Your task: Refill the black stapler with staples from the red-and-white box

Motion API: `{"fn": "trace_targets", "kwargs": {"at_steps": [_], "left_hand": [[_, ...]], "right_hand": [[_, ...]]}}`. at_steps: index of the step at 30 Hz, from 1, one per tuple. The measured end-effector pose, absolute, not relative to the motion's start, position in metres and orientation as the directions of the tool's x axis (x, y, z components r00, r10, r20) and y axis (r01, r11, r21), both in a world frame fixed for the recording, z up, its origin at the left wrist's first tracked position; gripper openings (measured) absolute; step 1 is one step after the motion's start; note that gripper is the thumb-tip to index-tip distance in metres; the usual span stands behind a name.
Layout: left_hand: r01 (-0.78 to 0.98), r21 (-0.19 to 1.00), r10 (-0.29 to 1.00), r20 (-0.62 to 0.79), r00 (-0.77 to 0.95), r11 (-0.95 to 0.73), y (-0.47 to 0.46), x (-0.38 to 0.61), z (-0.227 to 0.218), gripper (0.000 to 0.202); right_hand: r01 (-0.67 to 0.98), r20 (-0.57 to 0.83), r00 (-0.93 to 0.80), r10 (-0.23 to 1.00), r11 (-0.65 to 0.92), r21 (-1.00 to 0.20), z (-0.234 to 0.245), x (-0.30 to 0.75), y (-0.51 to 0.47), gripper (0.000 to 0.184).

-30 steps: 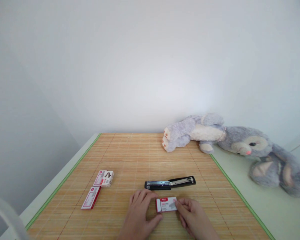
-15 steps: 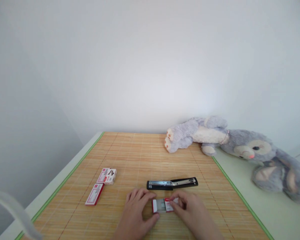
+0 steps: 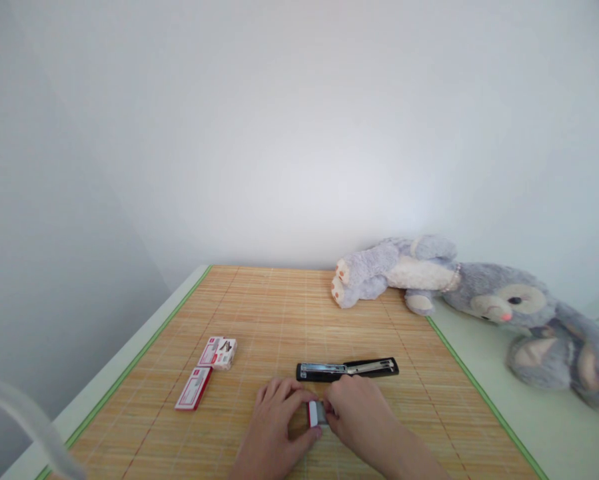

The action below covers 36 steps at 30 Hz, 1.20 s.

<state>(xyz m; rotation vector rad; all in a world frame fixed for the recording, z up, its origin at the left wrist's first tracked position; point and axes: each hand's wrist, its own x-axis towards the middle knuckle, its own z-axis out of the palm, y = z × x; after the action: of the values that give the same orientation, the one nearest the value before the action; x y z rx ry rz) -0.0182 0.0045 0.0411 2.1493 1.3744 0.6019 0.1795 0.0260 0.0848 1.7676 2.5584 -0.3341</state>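
A small red and white staple box (image 3: 313, 414) lies on the mat with a grey strip of staples (image 3: 322, 412) showing in it. My left hand (image 3: 278, 423) grips the box's left end between thumb and index finger. Over the box's right part, my right hand (image 3: 356, 408) is closed with its fingertips curled down at the grey strip; what they pinch is hidden, as is the rest of the box. Just beyond the hands, a black stapler (image 3: 348, 369) lies opened out flat, its metal channel showing.
Two more staple boxes (image 3: 218, 353) (image 3: 194, 389) rest on the left of the bamboo mat (image 3: 259, 313). A grey plush rabbit (image 3: 424, 273) lies along the back right. A white curved bar (image 3: 24, 420) crosses the lower left corner. Behind the table rises a wall.
My right hand has moved left from the box's right end and now covers most of the box, fingers turned down. My left hand still grips the left end. The view has shifted slightly.
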Motion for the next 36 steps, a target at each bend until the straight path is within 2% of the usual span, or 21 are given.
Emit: {"fn": "trace_targets", "kwargs": {"at_steps": [4,7,10,14,22,24,26,28,33,36], "left_hand": [[0.686,0.638,0.919,0.091,0.383,-0.349,0.005,-0.019,0.038,0.035],[0.682,0.641,0.915,0.084,0.394,-0.352,0.007,-0.02,0.035,0.039],[0.682,0.637,0.912,0.084,0.401,-0.359,0.008,-0.021,0.032,0.038],[0.682,0.633,0.912,0.095,0.4,-0.365,0.007,-0.02,0.03,0.038],[0.668,0.639,0.897,0.084,0.433,-0.382,0.007,-0.019,0.033,0.042],[0.664,0.644,0.899,0.087,0.429,-0.379,0.006,-0.018,0.034,0.037],[0.66,0.652,0.904,0.098,0.416,-0.374,0.006,-0.018,0.033,0.034],[0.655,0.659,0.908,0.108,0.404,-0.369,0.005,-0.019,0.032,0.034],[0.646,0.672,0.912,0.112,0.395,-0.362,0.006,-0.019,0.032,0.036],[0.647,0.672,0.911,0.103,0.4,-0.36,0.007,-0.019,0.032,0.035]], "right_hand": [[0.896,-0.084,-0.28,0.956,0.229,-0.381,0.087,0.198,0.023,0.013],[0.821,-0.103,-0.241,0.965,0.147,-0.552,0.083,0.215,0.016,0.012],[0.769,-0.106,-0.233,0.967,0.117,-0.628,0.075,0.224,0.01,0.013],[0.792,-0.104,-0.258,0.96,0.149,-0.592,0.069,0.222,0.01,0.014],[0.895,-0.084,-0.369,0.926,0.329,-0.302,0.077,0.193,0.025,0.018],[0.893,-0.075,-0.383,0.921,0.349,-0.284,0.079,0.188,0.027,0.017],[0.867,-0.061,-0.394,0.917,0.349,-0.356,0.082,0.188,0.026,0.014],[0.815,-0.049,-0.395,0.917,0.325,-0.479,0.083,0.195,0.025,0.01],[0.644,-0.106,-0.344,0.933,0.152,-0.75,0.075,0.223,0.02,0.011],[0.541,-0.113,-0.301,0.947,0.072,-0.838,0.067,0.227,0.017,0.016]]}}
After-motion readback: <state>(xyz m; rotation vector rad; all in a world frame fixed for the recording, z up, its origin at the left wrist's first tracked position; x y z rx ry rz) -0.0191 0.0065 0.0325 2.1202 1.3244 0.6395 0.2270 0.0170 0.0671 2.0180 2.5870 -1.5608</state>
